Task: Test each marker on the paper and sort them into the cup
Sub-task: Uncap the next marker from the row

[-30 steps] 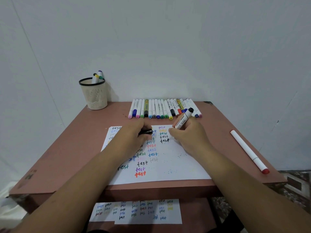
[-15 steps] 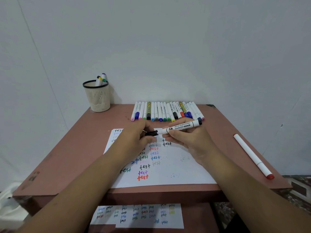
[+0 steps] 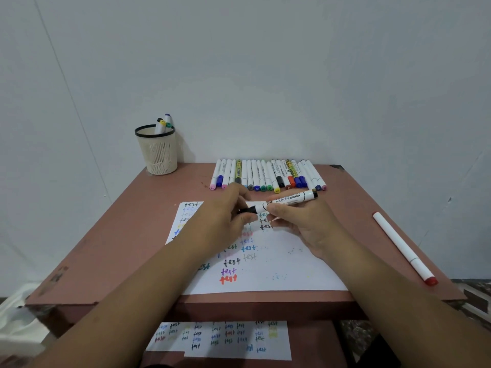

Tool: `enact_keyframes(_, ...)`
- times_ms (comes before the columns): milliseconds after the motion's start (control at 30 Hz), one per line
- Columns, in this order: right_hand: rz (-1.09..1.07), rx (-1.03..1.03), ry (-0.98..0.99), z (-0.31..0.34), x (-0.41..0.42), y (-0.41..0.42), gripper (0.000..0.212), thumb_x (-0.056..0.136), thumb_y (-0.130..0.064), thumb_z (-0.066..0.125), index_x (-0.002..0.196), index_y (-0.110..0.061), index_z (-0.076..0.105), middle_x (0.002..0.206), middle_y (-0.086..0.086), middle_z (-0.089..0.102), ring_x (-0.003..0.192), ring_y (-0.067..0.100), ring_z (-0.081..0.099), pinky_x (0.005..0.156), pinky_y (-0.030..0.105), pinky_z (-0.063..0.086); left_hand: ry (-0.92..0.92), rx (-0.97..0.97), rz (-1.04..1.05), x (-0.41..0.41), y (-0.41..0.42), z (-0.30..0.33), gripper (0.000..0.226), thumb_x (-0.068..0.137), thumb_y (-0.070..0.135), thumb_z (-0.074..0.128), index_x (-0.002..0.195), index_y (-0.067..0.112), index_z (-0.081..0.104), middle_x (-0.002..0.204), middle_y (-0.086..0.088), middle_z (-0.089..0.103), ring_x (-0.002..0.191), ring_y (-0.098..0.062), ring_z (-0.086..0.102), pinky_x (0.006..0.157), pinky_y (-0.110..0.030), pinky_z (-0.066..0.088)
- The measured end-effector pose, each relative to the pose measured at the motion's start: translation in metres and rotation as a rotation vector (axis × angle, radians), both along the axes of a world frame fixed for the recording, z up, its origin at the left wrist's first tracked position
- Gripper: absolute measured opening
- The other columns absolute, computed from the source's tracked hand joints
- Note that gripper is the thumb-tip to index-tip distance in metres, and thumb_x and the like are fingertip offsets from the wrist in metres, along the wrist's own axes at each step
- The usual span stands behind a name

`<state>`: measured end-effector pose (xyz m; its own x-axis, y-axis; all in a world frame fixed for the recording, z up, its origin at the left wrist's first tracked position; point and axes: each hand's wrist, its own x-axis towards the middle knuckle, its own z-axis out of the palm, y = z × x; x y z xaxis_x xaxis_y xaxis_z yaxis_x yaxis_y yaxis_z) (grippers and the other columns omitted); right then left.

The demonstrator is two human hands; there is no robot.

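Note:
A white whiteboard marker (image 3: 289,200) lies level above the paper (image 3: 281,264), held between both hands. My right hand (image 3: 297,221) grips its barrel. My left hand (image 3: 228,213) pinches its black cap (image 3: 247,210) at the marker's left end, pressed onto the barrel. The paper carries several coloured "test" words. A cream mesh cup (image 3: 159,151) with a black rim stands at the table's far left and holds a few markers (image 3: 163,123). A row of several markers (image 3: 268,175) lies along the far edge.
A white marker with a red cap (image 3: 403,248) lies alone near the table's right edge. The brown table (image 3: 119,235) stands against a white wall. A lower shelf holds another sheet of test marks (image 3: 223,338).
The right hand tipped the marker from upright to level above the paper. The left hand brought the black cap onto its left end.

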<state>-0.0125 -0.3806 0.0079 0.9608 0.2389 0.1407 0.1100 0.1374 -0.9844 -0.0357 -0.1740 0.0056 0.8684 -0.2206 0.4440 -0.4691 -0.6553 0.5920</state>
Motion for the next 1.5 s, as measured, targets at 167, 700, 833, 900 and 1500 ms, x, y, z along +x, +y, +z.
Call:
enact_keyframes(167,-0.015,0.056,0.055,-0.002,0.003,-0.003,0.024,0.078,-0.007,0.080,0.101,-0.005,0.072,0.088,0.016,0.074,0.080,0.023,0.073,0.069,0.030,0.063,0.224,0.292,0.172,-0.004,0.022,0.007,0.061,0.081,0.072,0.059,0.131,0.041,0.043,0.118,0.018,0.057,0.102,-0.007,0.057,0.090,-0.036,0.051)
enact_keyframes(700,-0.229,0.198,-0.060,0.103,0.052,0.074,0.023,0.101,0.001,0.057,0.111,-0.018,0.049,0.112,0.018,0.067,0.085,0.026,0.080,0.081,0.039,0.066,0.236,0.041,0.219,0.023,0.099,0.036,0.064,0.075,0.078,0.061,0.131,0.050,0.049,0.134,0.028,0.050,0.118,0.003,0.048,0.094,-0.025,0.041)
enact_keyframes(833,-0.201,0.136,-0.191,0.127,0.082,0.127,0.020,0.102,-0.002,0.054,0.105,-0.021,0.049,0.112,0.014,0.066,0.093,0.028,0.079,0.086,0.040,0.065,0.094,-0.206,0.412,0.052,0.130,0.029,0.056,0.082,0.063,0.066,0.131,0.038,0.055,0.132,0.019,0.056,0.120,-0.004,0.052,0.100,-0.032,0.045)
enact_keyframes(900,-0.207,0.077,-0.273,0.134,0.100,0.153,0.019,0.103,-0.006,0.051,0.103,-0.024,0.049,0.109,0.010,0.067,0.092,0.026,0.078,0.087,0.039,0.065,0.012,-0.286,0.490,0.060,0.143,0.020,0.046,0.086,0.050,0.069,0.127,0.033,0.058,0.126,0.020,0.059,0.115,-0.001,0.053,0.096,-0.026,0.043)
enact_keyframes(1500,-0.080,-0.710,-0.403,0.098,0.203,0.258,0.034,0.103,-0.026,0.046,0.113,-0.001,0.067,0.102,0.015,0.068,0.075,0.020,0.051,0.062,0.032,0.038,-0.053,-0.329,0.498,0.086,0.167,-0.003,0.025,0.089,0.034,0.070,0.113,0.034,0.062,0.106,0.017,0.065,0.091,0.014,0.056,0.073,-0.013,0.041)
